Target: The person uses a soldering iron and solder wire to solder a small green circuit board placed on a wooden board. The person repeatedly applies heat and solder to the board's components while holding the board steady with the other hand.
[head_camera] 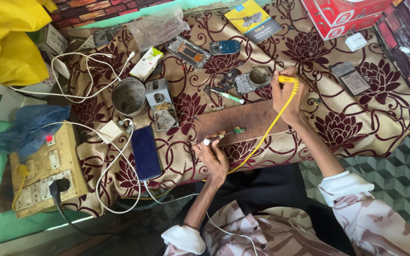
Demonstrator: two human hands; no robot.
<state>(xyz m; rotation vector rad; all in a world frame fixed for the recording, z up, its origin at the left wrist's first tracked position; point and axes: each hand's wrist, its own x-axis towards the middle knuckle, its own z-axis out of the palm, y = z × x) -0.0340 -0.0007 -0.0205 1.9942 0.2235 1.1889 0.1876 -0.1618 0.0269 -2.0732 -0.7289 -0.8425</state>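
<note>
From my feed, right hand (288, 97) is wrapped around the yellow soldering iron (288, 79), tip at the small round tin (260, 76) on the far side. Left hand (213, 156) pinches a white-handled tool (213, 139), nearer me, on the brown board (243, 124).

Both forearms reach forward with sleeves pushed up, the left hand (213, 156) curled in a pinch, the right hand (286, 95) further out, fingers closed

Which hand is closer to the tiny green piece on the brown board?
Left. The left hand holds a white-tipped tool almost touching the green piece; the right hand is farther off, holding the yellow iron.
</note>
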